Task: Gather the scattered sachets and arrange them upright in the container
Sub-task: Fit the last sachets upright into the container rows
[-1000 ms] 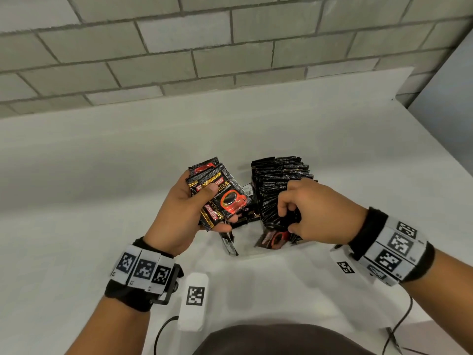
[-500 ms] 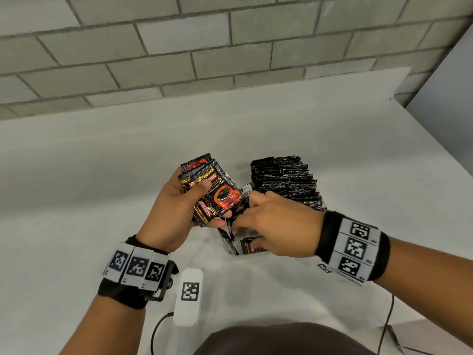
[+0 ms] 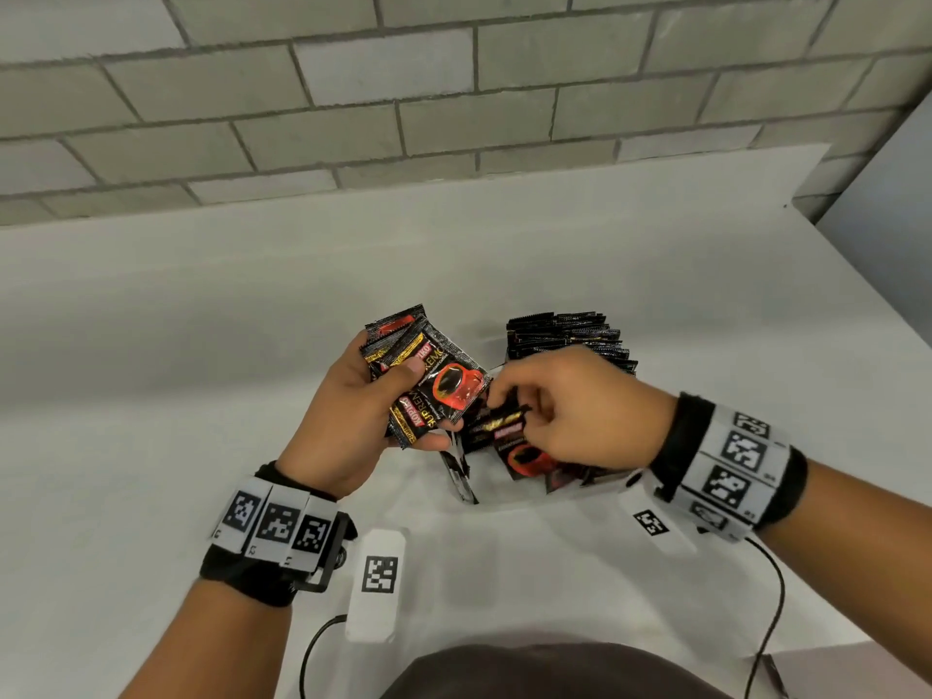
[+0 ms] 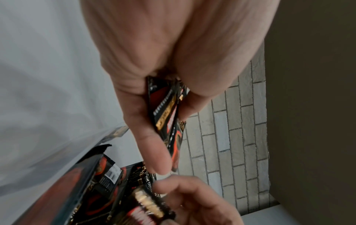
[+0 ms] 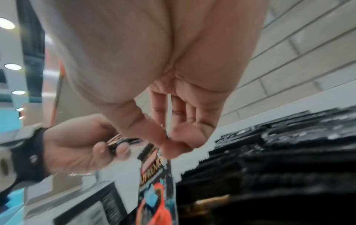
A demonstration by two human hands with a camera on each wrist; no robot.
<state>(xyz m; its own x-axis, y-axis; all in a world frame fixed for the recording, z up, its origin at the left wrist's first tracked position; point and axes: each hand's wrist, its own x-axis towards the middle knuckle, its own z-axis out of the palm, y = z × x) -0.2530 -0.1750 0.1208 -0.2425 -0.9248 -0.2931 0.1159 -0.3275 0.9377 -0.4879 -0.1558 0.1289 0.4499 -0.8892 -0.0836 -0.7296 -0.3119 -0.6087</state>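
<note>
My left hand (image 3: pixel 428 396) grips a fanned stack of black-and-red coffee sachets (image 3: pixel 439 380), thumb on top; the same stack (image 4: pixel 169 121) shows edge-on in the left wrist view. My right hand (image 3: pixel 504 398) pinches the top edge of one sachet (image 3: pixel 504 428) between thumb and forefinger, just right of the stack and over the near end of the clear container (image 3: pixel 461 484). That sachet (image 5: pixel 154 172) hangs below the pinch (image 5: pixel 165 140). A dense row of sachets (image 3: pixel 570 335) stands upright in the container's far part. Loose sachets (image 3: pixel 534 461) lean in its near part.
A white tagged block (image 3: pixel 378 577) with a cable lies on the white table (image 3: pixel 201 345) near my left wrist. Another tagged block (image 3: pixel 655 522) sits under my right wrist. A brick wall (image 3: pixel 454 93) backs the table. The table's edge runs down the right side.
My right hand left the container's near end, moved left to the stack in my left hand, and now pinches a single sachet. The left hand kept its stack almost still.
</note>
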